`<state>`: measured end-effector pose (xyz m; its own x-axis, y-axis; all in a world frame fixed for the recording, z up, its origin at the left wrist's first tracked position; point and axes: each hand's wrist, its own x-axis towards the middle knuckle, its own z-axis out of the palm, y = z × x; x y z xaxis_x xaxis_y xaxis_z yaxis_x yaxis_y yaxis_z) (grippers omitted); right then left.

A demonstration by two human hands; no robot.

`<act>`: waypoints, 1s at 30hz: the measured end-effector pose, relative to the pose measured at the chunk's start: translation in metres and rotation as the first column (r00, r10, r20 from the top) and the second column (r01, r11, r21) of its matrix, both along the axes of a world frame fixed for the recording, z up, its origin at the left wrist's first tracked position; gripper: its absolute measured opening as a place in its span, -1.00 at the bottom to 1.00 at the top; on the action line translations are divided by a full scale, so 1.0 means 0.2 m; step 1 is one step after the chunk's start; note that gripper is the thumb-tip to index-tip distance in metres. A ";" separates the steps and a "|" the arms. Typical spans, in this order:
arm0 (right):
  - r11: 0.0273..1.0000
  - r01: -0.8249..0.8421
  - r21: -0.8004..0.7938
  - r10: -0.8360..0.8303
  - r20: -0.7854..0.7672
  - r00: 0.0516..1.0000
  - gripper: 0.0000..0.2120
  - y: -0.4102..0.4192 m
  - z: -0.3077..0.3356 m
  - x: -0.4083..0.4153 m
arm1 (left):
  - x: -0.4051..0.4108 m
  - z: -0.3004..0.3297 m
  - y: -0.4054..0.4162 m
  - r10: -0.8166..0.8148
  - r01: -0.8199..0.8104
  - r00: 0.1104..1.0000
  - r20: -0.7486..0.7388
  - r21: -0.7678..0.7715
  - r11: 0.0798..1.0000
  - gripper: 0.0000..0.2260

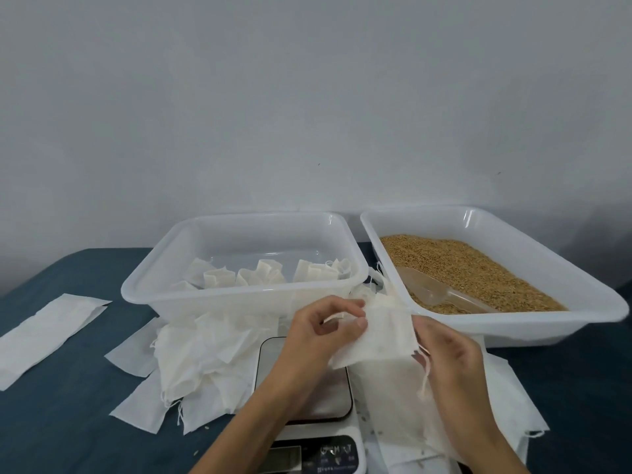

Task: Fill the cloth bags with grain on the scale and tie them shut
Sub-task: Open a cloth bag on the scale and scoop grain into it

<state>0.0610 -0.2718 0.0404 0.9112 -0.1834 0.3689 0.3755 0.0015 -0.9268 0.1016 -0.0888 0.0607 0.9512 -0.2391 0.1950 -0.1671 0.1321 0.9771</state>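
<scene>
At the bottom centre of the frame sits the scale (307, 398), its dark display strip nearest the lower edge and its pale platform half covered by the left forearm. Just above the platform, both hands hold one empty cloth bag (379, 333): a flat, thin, off-white rectangle, slightly creased, tilted with its mouth toward the upper left. The left hand (321, 333) pinches the bag's upper edge between thumb and curled fingers. The right hand (451, 357) has its fingers curled round the bag's lower right corner, where a thin drawstring (425, 374) hangs down.

To the left of the scale lies a loose heap of empty bags (201, 364) with strings trailing, and another stack of bags (506, 405) spreads under the right forearm at lower right. A long white strip (44, 333) lies apart at the left edge on the blue tablecloth (68, 432), with bare cloth around it.

Behind the heap, mid-frame, a clear tub (164, 289) holds several filled, tied bags (263, 275) along its near side. Just to its right, a second tub (581, 285) holds brown grain (472, 265) with a clear scoop (431, 289) lying in it near the tub's left corner. The two tubs stand just beside each other, their rims close. A plain pale wall (307, 97) fills the upper half.
</scene>
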 end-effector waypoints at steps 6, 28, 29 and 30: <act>0.978 0.157 -0.134 -0.151 0.054 0.987 -0.90 0.02 -0.01 0.00 | 0.00 0.00 0.02 0.106 -0.109 0.993 -0.053 -0.059 0.992 -0.64; 0.954 0.026 -0.300 -0.004 0.075 0.997 -0.50 0.02 -0.02 -0.01 | 0.01 -0.01 0.09 0.157 -0.157 0.980 -0.126 0.009 0.988 -0.79; 0.945 0.030 -0.326 -0.005 0.078 0.997 -0.50 0.02 -0.02 0.00 | 0.01 -0.01 0.09 0.178 -0.174 0.979 -0.102 0.047 0.984 -0.77; 0.935 0.043 -0.352 -0.013 0.085 0.996 -0.51 0.01 -0.01 0.00 | 0.00 0.00 0.09 0.223 -0.220 0.975 -0.021 0.114 0.969 -0.74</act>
<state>0.0610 -0.2693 0.0384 0.8722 -0.0530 0.4863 0.4439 -0.3318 -0.8324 0.1011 -0.0709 0.0598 0.9884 -0.0401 0.1467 -0.1474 -0.0132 0.9890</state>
